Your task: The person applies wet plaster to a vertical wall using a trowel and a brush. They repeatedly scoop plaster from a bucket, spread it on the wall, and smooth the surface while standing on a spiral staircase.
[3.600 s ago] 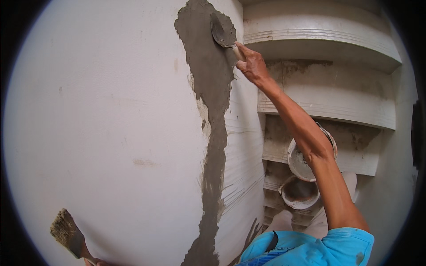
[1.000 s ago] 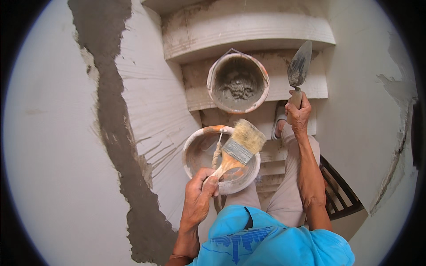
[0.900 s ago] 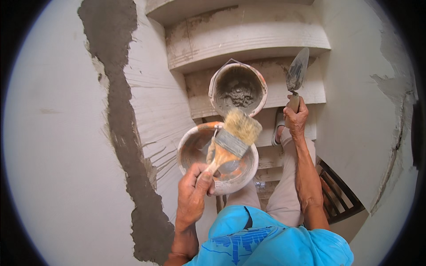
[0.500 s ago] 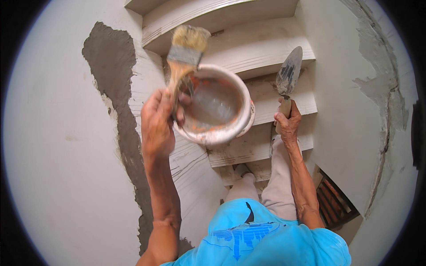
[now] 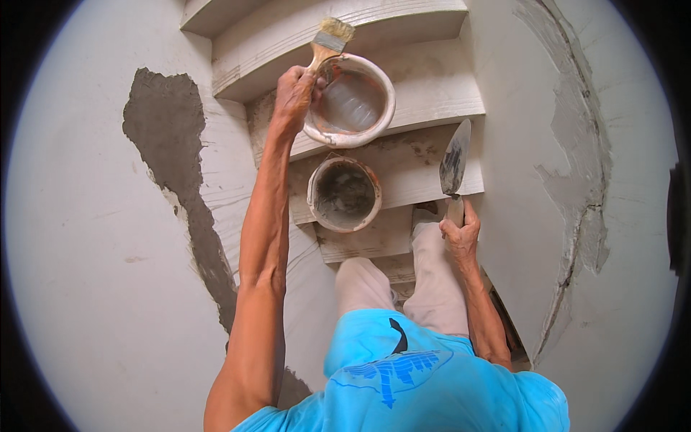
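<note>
Stretched forward, my left hand [image 5: 295,93] is closed on the wooden handle of a paintbrush [image 5: 332,36], whose pale bristles point up and away. The same hand is at the left rim of a white bucket [image 5: 385,119] holding cloudy water; whether its fingers also grip the bucket is hidden. That bucket is over an upper step, and I cannot tell if it rests there. Lower down, a smaller bucket [image 5: 312,194] contains grey mortar. On the right, my right hand [image 5: 463,234] grips a pointed trowel [image 5: 453,160] by its handle, the smeared blade tilted upward.
Pale stairs [image 5: 432,79] climb ahead between two walls. A wet grey mortar patch [image 5: 169,129] runs down the left wall. Along the right wall goes a cracked, filled seam [image 5: 579,144]. My legs [image 5: 439,281] stand on the lower steps.
My left hand has moved forward and away with the brush and the white bucket. The smaller mortar bucket has come into view. The trowel stays in my right hand, slightly lower in the picture.
</note>
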